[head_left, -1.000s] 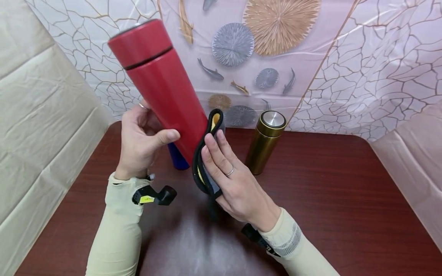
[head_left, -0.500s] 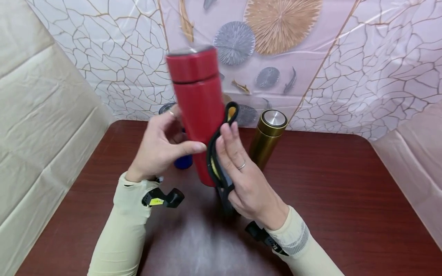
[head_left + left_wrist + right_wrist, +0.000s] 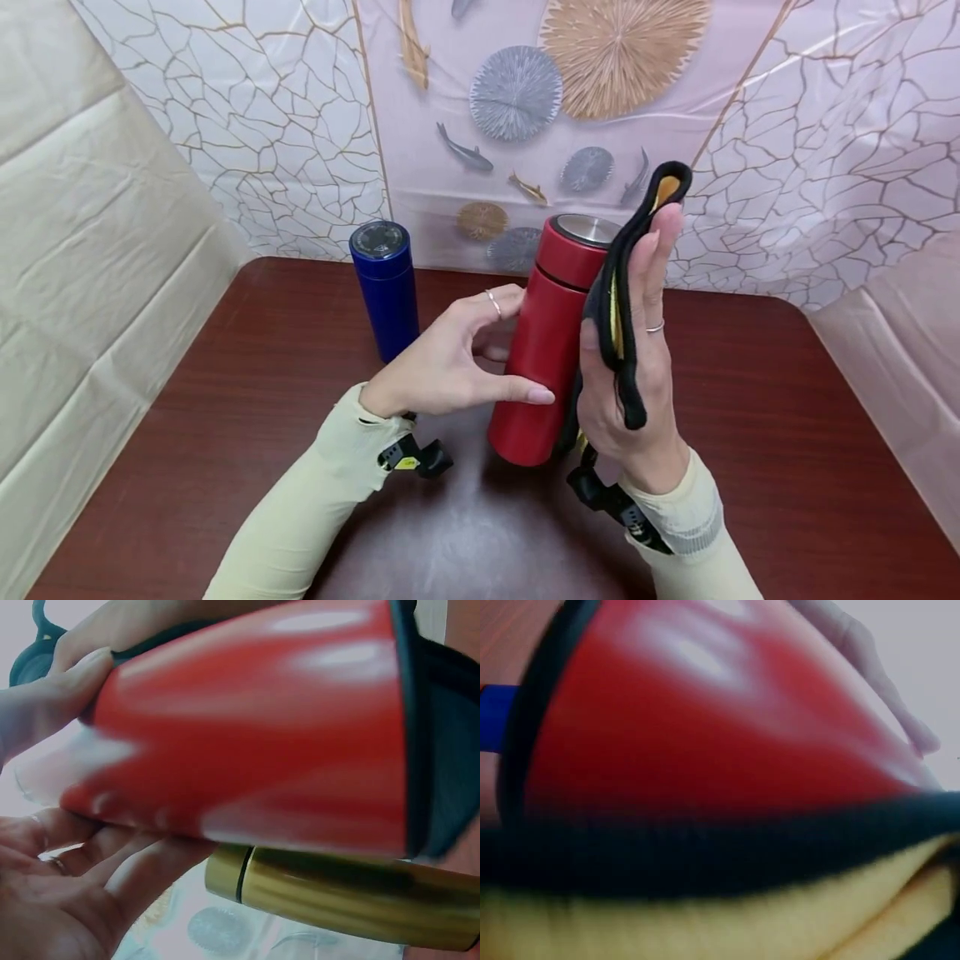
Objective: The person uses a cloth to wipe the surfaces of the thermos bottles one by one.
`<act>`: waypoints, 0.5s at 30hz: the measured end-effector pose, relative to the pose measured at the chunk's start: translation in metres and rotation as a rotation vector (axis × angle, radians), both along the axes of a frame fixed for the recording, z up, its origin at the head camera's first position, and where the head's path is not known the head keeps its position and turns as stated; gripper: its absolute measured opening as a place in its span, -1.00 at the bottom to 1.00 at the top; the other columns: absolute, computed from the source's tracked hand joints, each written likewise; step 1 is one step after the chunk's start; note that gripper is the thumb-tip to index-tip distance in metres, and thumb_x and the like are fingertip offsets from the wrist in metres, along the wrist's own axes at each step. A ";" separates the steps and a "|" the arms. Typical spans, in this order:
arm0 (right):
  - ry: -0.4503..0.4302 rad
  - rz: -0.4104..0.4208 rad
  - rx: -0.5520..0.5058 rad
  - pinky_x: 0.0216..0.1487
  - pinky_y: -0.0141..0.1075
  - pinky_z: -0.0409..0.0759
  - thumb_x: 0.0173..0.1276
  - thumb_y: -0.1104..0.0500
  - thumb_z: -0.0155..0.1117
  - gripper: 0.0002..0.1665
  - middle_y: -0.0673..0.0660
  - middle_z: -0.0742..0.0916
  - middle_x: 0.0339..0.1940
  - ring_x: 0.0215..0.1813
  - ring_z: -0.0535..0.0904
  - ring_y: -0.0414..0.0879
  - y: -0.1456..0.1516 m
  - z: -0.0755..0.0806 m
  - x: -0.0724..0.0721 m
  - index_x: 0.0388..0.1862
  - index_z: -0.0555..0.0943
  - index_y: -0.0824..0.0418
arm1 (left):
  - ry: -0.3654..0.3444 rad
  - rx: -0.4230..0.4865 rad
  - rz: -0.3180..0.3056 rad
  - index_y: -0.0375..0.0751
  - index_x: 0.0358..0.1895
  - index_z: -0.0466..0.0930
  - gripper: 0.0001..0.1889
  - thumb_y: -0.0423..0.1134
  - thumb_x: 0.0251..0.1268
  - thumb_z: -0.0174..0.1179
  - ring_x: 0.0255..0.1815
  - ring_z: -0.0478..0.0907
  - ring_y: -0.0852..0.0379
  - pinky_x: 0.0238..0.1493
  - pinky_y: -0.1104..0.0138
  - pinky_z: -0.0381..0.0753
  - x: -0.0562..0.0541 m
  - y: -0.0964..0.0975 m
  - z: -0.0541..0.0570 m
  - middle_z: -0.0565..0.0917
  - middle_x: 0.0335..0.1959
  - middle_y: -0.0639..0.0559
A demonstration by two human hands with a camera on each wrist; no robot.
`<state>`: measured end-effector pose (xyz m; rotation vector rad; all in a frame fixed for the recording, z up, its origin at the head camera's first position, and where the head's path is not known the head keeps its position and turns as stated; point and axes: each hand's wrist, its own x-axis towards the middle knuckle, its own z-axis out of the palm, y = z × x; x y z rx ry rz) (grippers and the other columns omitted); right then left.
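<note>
Red cylindrical, silver-topped bottle (image 3: 543, 333), tilted between left hand (image 3: 446, 362) and right hand (image 3: 654, 375).
Left grips its side, seemingly to steady it; right, fingers straight, pinches folded, yellow-lined, black-edged cloth (image 3: 615, 287) beside it.

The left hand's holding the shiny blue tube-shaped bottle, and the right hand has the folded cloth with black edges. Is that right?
Not quite: the left hand holds the smooth red cylindrical bottle, as the head view shows. The blue bottle stands on the reddish-brown wood-grain table. The right hand does have the folded cloth.
</note>
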<state>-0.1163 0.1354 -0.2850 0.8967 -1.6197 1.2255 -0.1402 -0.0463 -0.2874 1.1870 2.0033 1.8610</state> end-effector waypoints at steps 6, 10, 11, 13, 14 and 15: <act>-0.010 0.055 0.121 0.68 0.20 -0.14 0.60 0.19 0.10 -0.27 0.20 0.07 0.72 0.74 -0.16 0.15 -0.012 -0.007 0.001 0.64 0.13 0.17 | 0.032 0.129 0.135 -0.25 0.30 0.54 -0.29 -0.44 -0.02 0.58 -0.04 0.76 0.06 -0.06 0.12 0.79 -0.001 -0.009 0.005 0.64 0.16 -0.07; 0.029 0.064 0.298 0.70 0.11 -0.10 0.64 0.08 0.02 -0.28 0.03 0.04 0.73 0.74 -0.15 0.12 -0.023 -0.015 0.002 0.66 0.07 0.14 | 0.050 0.273 0.251 -0.37 0.29 0.52 -0.24 -0.14 0.02 0.61 -0.10 0.77 0.03 -0.06 0.15 0.79 -0.004 -0.031 0.012 0.74 0.03 -0.05; 0.042 0.066 0.339 0.70 0.08 -0.07 0.64 0.10 0.00 -0.29 0.04 0.03 0.73 0.74 -0.14 0.14 -0.026 -0.018 0.003 0.66 0.06 0.16 | 0.058 0.306 0.278 -0.38 0.27 0.53 -0.22 -0.05 0.00 0.61 -0.11 0.77 0.05 -0.06 0.18 0.79 -0.004 -0.036 0.015 0.75 0.00 -0.02; 0.095 0.050 0.416 0.69 0.08 0.00 0.60 0.20 -0.03 -0.27 0.11 0.01 0.73 0.73 -0.13 0.22 -0.031 -0.022 0.004 0.65 0.04 0.26 | 0.080 0.365 0.331 -0.37 0.20 0.57 -0.20 0.08 -0.04 0.61 -0.14 0.75 0.07 -0.09 0.25 0.78 -0.005 -0.047 0.020 0.77 -0.08 0.01; 0.111 0.050 0.446 0.69 0.07 0.03 0.56 0.25 -0.05 -0.26 0.13 0.01 0.72 0.73 -0.12 0.23 -0.033 -0.024 0.004 0.65 0.03 0.28 | 0.080 0.398 0.348 -0.35 0.19 0.59 -0.22 0.09 -0.04 0.61 -0.13 0.75 0.07 -0.09 0.27 0.78 -0.005 -0.051 0.022 0.77 -0.08 0.01; 0.127 0.044 0.473 0.68 0.06 0.05 0.53 0.27 -0.05 -0.24 0.15 0.00 0.72 0.72 -0.12 0.24 -0.034 -0.026 0.005 0.65 0.03 0.30 | 0.078 0.434 0.354 -0.34 0.18 0.59 -0.24 0.08 -0.03 0.61 -0.12 0.75 0.06 -0.08 0.28 0.77 -0.005 -0.055 0.024 0.76 -0.06 0.00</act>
